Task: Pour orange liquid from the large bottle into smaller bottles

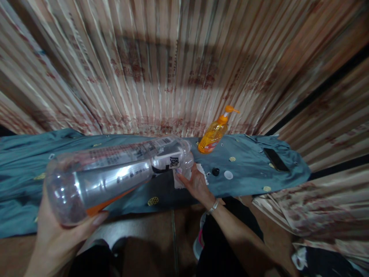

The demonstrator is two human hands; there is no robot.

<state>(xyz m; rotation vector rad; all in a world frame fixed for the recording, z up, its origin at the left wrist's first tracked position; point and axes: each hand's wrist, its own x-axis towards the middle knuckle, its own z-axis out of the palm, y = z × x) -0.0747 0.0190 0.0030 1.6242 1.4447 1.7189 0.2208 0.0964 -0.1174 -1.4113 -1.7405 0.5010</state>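
A large clear plastic bottle (112,177) with a printed label lies tipped nearly on its side in the air, its neck end toward the middle. My left hand (62,231) is wrapped around its base. At the neck end is my right hand (196,182), with its thumb showing and its fingers partly hidden. A clear rounded piece (188,159) shows by these fingers; I cannot tell whether it belongs to the bottle. Under the right hand lies a white tissue (203,172). Just right of it are a small black cap (215,171) and a white disc (228,175).
A pump bottle of orange liquid (213,134) stands at the back of the narrow surface, which a blue-green cloth (245,181) covers. A dark phone (276,159) lies at the right end. Patterned curtains (178,77) hang behind and along the right side.
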